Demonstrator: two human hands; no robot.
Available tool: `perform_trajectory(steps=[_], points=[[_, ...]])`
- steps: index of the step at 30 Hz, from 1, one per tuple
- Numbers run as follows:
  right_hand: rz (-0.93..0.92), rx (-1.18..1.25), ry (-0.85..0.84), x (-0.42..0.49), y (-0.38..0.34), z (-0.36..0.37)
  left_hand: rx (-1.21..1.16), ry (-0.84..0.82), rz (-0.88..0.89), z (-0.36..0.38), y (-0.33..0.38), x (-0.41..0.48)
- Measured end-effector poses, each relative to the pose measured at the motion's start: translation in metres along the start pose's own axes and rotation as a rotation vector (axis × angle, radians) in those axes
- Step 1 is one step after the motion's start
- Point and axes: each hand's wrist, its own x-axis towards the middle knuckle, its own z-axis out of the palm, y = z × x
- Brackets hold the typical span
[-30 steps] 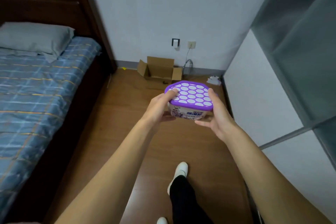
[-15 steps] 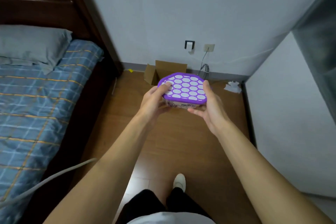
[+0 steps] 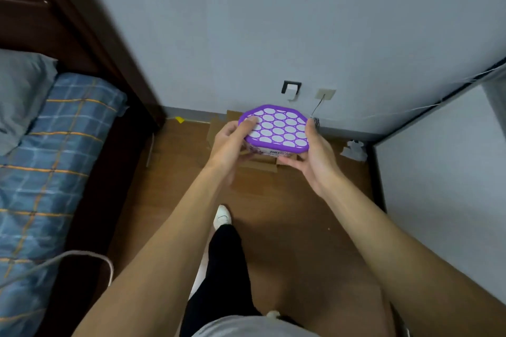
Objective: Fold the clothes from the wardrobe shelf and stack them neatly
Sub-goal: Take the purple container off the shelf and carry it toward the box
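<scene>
Clothes are nowhere in sight, and no wardrobe shelf shows either, so I judge the folding has not begun. Both hands are taken up with something else. The left hand (image 3: 228, 145) grips a white plastic tub with a purple, white-dotted octagonal lid (image 3: 276, 127), its thumb laid over the rim. The right hand (image 3: 315, 156) clasps the opposite side, fingers under the base. They hold it in the air in front of a brown cardboard box (image 3: 260, 165) on the wooden floor (image 3: 287, 213). This looks like clearing an obstacle. The next move calls for setting it down somewhere stable, then turning to the shelf with both hands free.
</scene>
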Motion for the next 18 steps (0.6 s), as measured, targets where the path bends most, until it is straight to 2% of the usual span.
perform_trajectory(steps=[10,14,18], points=[[0.070,0.011,0.079,0.174,-0.040,0.068,0.168,-0.095,-0.144,-0.013,0.060,0.201],[0.097,-0.070,0.057,0.250,-0.020,0.066,0.189,-0.083,-0.197,-0.009,0.032,0.273],[0.152,-0.081,0.026,0.331,0.028,0.058,0.206,-0.025,-0.231,-0.005,-0.030,0.347]])
